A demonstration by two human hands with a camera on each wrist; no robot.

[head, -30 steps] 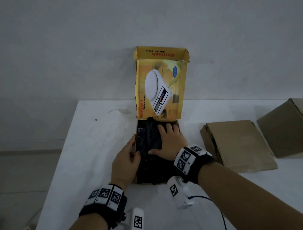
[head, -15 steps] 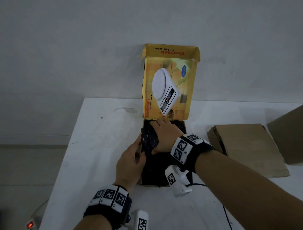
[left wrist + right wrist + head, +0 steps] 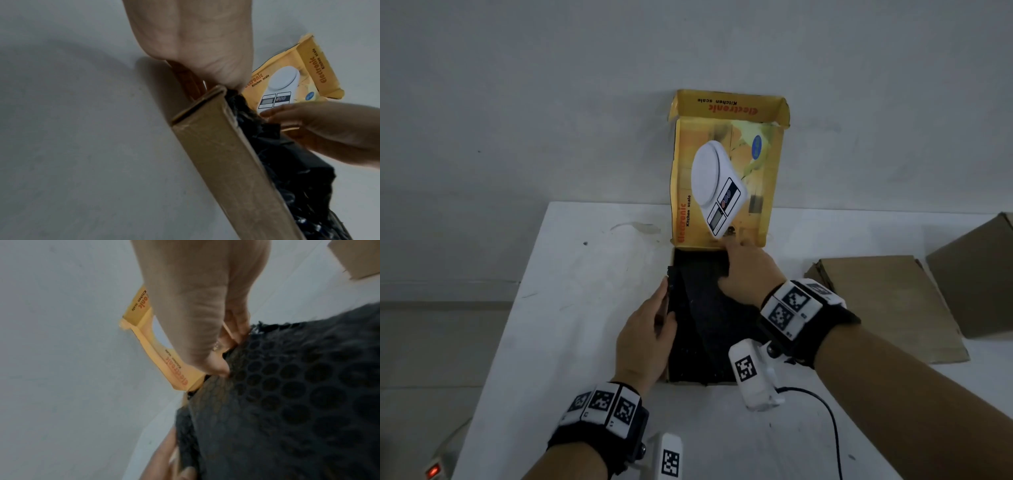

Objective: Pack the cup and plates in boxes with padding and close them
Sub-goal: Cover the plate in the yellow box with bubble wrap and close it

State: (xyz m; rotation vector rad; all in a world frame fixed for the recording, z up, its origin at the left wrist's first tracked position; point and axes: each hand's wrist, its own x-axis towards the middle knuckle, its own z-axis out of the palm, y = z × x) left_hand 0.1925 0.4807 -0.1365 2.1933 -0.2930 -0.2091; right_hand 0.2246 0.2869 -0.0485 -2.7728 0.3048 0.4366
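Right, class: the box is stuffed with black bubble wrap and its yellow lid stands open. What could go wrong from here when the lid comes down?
1. The black bubble wrap bulges above the box wall, so the yellow lid may not shut flat.
2. The right hand is at the hinge end, fingers tucked in by the lid; lowering the lid could trap them.
3. The left hand grips only one side wall, so the box could slide on the white table.

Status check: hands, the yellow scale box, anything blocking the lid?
Left hand on box left wall. Right hand tucking black bubble wrap at far edge. Lid upright, open. Nothing seen blocking it.
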